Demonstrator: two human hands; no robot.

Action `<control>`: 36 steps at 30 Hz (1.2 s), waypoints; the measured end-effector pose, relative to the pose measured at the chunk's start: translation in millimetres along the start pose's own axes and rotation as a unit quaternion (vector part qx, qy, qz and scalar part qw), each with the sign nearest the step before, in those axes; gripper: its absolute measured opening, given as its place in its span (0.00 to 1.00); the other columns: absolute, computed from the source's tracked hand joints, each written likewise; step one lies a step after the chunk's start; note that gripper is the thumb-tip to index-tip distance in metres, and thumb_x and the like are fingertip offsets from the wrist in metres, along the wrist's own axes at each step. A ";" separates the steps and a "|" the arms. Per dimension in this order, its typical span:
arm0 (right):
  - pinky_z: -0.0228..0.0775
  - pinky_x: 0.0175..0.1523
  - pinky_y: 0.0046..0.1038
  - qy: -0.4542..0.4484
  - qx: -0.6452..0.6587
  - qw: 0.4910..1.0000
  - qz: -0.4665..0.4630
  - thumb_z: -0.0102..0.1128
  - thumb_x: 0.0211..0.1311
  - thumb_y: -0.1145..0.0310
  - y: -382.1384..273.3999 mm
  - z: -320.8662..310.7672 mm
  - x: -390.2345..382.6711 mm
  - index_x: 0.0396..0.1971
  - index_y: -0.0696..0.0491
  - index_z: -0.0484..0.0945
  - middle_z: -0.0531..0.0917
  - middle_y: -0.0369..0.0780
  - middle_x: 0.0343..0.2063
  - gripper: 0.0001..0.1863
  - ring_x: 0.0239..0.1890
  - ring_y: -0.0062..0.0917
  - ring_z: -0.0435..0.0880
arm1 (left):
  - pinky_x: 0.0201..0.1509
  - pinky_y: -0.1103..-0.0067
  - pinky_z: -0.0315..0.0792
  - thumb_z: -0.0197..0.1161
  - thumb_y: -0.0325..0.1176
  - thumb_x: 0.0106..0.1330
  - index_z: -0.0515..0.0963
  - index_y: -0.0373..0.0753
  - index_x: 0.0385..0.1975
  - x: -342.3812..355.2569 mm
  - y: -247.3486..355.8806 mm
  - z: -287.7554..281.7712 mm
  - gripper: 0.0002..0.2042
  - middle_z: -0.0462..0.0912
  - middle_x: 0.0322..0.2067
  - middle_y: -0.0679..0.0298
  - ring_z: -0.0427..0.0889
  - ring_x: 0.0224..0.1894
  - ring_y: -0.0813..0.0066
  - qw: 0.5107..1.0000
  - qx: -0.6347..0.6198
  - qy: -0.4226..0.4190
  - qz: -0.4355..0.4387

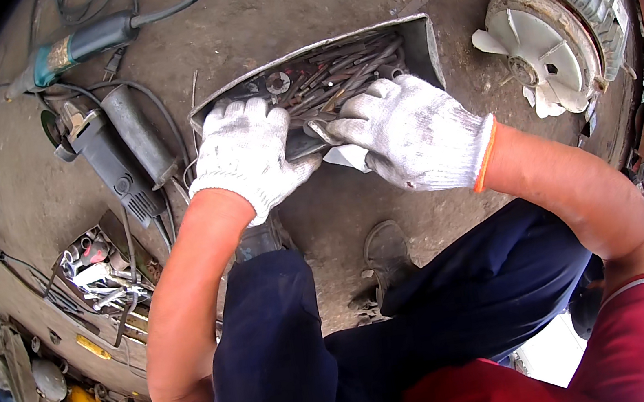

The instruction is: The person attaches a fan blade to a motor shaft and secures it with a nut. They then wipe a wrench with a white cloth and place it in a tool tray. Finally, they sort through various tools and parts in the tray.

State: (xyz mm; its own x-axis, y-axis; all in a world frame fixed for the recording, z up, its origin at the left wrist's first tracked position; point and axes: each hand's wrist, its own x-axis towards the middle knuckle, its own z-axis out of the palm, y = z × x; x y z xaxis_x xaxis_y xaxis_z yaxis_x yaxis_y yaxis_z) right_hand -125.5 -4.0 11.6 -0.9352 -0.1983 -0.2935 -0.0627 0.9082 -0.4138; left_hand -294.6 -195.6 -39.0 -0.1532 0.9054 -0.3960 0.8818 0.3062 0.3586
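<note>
Metal box (421, 47): lying on the ground (294, 3) at centre, holding a heap of thin rods (352, 61).
Left hand (244, 153): we are laying gloved fingers over the near left rim, thumb apart; cannot tell if gripping.
Right hand (415, 134): we are curling gloved fingers by a small grey piece (319, 130), near right; clamping unclear.
Grinder (113, 164): lying left.
Fan (549, 58): sitting far right.

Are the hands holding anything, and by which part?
Cannot be told for certain. The left hand lies over the near rim of the metal box, toward its left end; the right hand is at a small metal piece, its grip hidden.
</note>
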 end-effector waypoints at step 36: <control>0.80 0.54 0.44 -0.055 0.021 0.988 0.140 0.77 0.49 0.42 19.8 1.5 -6.3 0.41 0.50 0.89 0.90 0.44 0.42 0.28 0.48 0.43 0.90 | 0.78 0.53 0.63 0.72 0.39 0.64 0.74 0.36 0.68 -11.8 18.5 45.9 0.32 0.79 0.63 0.50 0.79 0.64 0.49 0.982 0.094 0.158 0.035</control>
State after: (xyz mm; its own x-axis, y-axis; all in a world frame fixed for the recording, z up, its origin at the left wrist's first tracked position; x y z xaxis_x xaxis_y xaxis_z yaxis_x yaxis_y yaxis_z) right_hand -120.3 14.7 3.9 -0.8702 0.0168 -0.4924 0.2091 0.9175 -0.3382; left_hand -255.9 -214.1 -66.5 -0.1948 0.9773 -0.0830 0.9571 0.2079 0.2016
